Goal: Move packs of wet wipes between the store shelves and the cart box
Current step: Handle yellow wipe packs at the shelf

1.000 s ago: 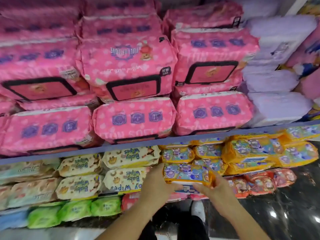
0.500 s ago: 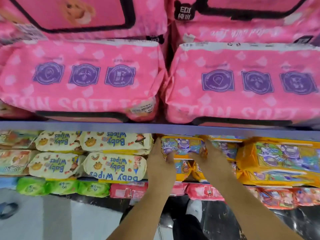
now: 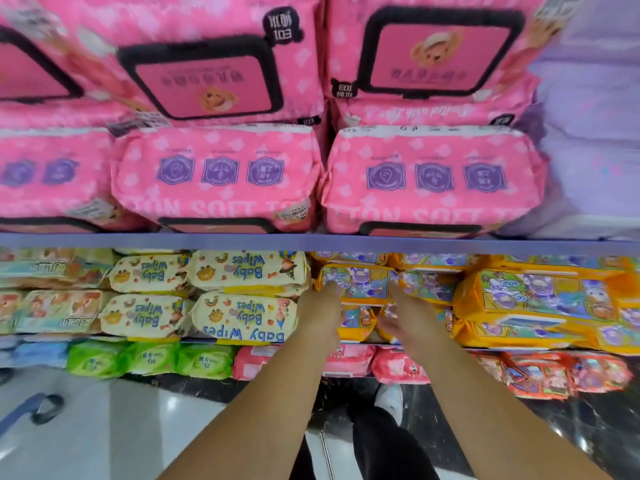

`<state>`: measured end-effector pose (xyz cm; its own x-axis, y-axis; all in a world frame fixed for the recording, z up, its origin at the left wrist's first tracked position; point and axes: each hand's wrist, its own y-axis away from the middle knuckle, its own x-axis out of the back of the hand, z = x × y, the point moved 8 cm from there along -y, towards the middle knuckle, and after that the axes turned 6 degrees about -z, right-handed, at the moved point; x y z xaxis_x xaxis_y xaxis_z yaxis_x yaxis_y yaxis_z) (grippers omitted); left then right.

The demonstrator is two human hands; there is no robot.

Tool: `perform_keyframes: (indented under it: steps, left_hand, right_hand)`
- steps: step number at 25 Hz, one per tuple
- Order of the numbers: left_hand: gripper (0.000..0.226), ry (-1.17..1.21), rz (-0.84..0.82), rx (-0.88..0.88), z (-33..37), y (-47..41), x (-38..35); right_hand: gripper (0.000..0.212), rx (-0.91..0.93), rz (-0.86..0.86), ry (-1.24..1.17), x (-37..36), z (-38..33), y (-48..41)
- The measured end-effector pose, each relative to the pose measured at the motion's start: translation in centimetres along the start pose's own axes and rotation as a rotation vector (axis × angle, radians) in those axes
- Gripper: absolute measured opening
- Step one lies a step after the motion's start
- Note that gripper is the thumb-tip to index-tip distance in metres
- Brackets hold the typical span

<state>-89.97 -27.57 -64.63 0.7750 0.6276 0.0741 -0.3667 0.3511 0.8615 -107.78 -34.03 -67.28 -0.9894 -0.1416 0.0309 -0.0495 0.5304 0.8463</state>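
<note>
Pack of orange wipes (image 3: 363, 282): left hand (image 3: 320, 306) seemingly presses it flat; right hand (image 3: 407, 317) blurred, grip: cannot tell.

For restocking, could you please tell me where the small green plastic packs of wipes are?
In the head view, the small green plastic packs sit left of centre in the bottom row, directly under the cream Baby Wipes packs.

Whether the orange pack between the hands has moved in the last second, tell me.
Yes. The orange pack went up and inward: it now lies atop the orange stack, just under the purple shelf edge.
</note>
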Motion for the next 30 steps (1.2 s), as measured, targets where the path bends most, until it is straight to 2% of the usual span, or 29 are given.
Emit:
perform_keyframes:
  steps: [2,4,8,11,14,17,21,23,27,30]
  left_hand:
    - [0.029,0.215,-0.042,0.017,-0.2,-1.2,-0.7]
    - [0.030,0.260,0.019,-0.019,0.1,-2.6,-0.4]
    - [0.032,0.244,0.114,0.018,0.4,-3.9,0.1]
    - [0.031,0.232,0.070,0.015,1.0,-3.9,-0.3]
    - [0.026,0.229,0.001,0.057,0.6,-2.6,-0.2]
    - [0.019,0.052,-0.014,0.042,1.1,-1.3,0.9]
    - [0.028,-0.317,-0.075,-0.073,3.5,1.6,2.1]
    - [0.027,-0.420,-0.150,-0.129,4.0,3.7,2.5]
    - [0.054,-0.722,-0.380,-0.355,4.8,7.8,3.3]
    - [0.063,-0.722,-0.482,-0.370,5.1,9.6,5.5]
  right_hand:
    - [0.043,-0.012,-0.059,-0.205,-1.7,0.9,-0.9]
    - [0.044,0.040,-0.016,-0.254,-2.2,0.5,-1.9]
    - [0.041,0.044,0.006,-0.203,-2.6,-0.7,-3.1]
    - [0.045,0.042,-0.001,-0.145,-2.4,-0.9,-3.3]
    - [0.044,0.000,-0.085,-0.105,-2.5,-0.2,-1.9]
    - [0.038,0.002,-0.073,0.038,-2.3,-0.7,0.2]
    - [0.065,0.103,-0.031,0.286,-1.8,-2.3,4.6]
    - [0.062,0.177,-0.042,0.368,-1.8,-3.1,7.5]
    - [0.062,0.285,0.000,0.434,-2.7,-4.0,14.0]
    - [0.058,0.334,0.050,0.352,-3.4,-4.0,18.3]
